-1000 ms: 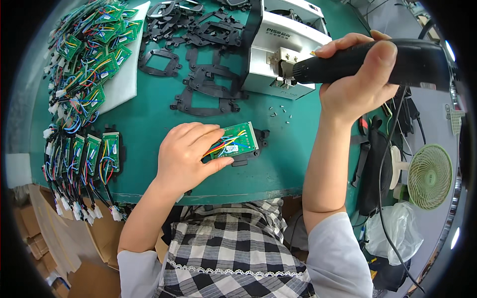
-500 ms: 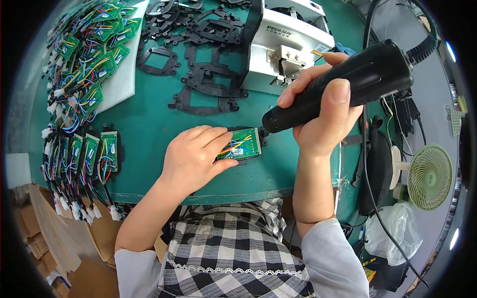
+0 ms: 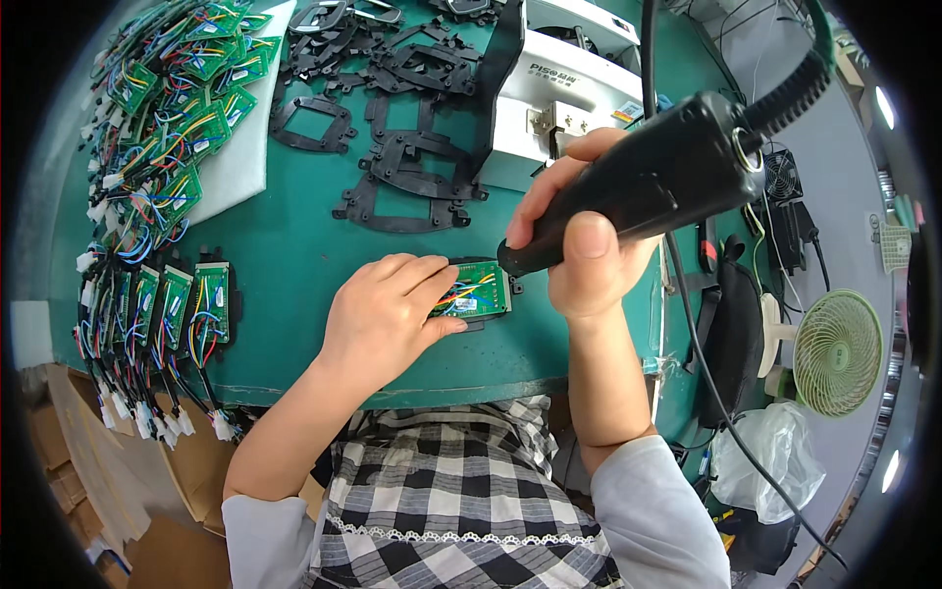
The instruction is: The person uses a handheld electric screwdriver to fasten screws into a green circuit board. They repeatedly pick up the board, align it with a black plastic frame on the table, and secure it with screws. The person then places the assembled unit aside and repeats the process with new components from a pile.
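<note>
My left hand (image 3: 381, 306) rests over the left part of a green circuit board (image 3: 487, 288), its thumb and fingers closed on the board's edges. Coloured wires run across the board and under that hand. Beneath the board a black plastic frame (image 3: 517, 288) shows at the right end and along the edges. In my right hand (image 3: 594, 270) is a black electric screwdriver (image 3: 677, 162), fingers wrapped around its body. It is tilted, with its nose at the board's upper right corner; the bit's tip is hidden.
Wired boards (image 3: 212, 304) line the table's left edge, and more are heaped on white foam (image 3: 240, 162). Loose black frames (image 3: 402, 201) lie at the back. A white machine (image 3: 549, 88) stands beyond my right hand. The screwdriver's cable (image 3: 702, 363) hangs down at right, near a green fan (image 3: 837, 351).
My right hand has brought the screwdriver left and slightly down, closer to the board's right end. My left hand stays on the board.
</note>
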`<state>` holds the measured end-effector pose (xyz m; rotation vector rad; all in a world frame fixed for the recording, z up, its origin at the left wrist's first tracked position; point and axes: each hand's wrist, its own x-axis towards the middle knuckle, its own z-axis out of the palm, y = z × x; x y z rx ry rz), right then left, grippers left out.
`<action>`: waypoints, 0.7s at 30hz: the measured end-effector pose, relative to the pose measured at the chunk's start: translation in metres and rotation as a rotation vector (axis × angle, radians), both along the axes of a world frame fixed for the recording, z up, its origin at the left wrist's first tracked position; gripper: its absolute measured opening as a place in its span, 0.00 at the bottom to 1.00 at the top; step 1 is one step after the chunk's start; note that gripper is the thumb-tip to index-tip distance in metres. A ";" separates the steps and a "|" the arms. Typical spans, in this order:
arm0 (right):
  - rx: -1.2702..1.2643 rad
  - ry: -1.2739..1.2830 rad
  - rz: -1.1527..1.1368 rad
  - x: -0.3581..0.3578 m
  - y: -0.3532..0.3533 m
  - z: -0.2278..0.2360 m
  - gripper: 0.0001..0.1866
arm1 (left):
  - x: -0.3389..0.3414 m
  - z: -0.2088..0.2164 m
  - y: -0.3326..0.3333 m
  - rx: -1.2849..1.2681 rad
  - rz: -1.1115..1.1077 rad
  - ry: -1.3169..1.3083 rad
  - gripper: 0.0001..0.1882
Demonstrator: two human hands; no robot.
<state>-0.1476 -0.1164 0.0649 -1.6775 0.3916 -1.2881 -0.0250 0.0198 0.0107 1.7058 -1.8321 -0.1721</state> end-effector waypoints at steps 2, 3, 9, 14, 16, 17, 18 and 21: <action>0.028 -0.023 -0.006 -0.004 -0.001 -0.001 0.38 | 0.000 0.000 0.000 -0.003 0.003 0.006 0.26; 0.041 -0.036 -0.013 -0.007 -0.003 -0.002 0.39 | -0.001 0.001 -0.001 0.011 -0.001 0.005 0.26; 0.049 -0.200 -0.196 -0.017 -0.026 0.018 0.35 | 0.002 0.002 0.003 0.024 -0.008 0.019 0.28; -0.167 -0.284 -0.323 -0.017 -0.062 0.058 0.35 | 0.006 0.003 0.003 0.043 -0.040 0.035 0.29; -0.225 -0.312 -0.290 -0.007 -0.064 0.062 0.30 | 0.007 0.002 0.003 0.047 -0.038 0.050 0.29; -0.244 -0.304 -0.299 -0.003 -0.063 0.062 0.28 | 0.007 0.001 0.003 0.046 -0.038 0.056 0.29; -0.244 -0.296 -0.284 -0.001 -0.063 0.061 0.27 | 0.007 0.001 0.003 0.046 -0.040 0.062 0.28; -0.244 -0.273 -0.239 0.005 -0.063 0.056 0.25 | 0.006 0.001 0.003 0.047 -0.047 0.061 0.28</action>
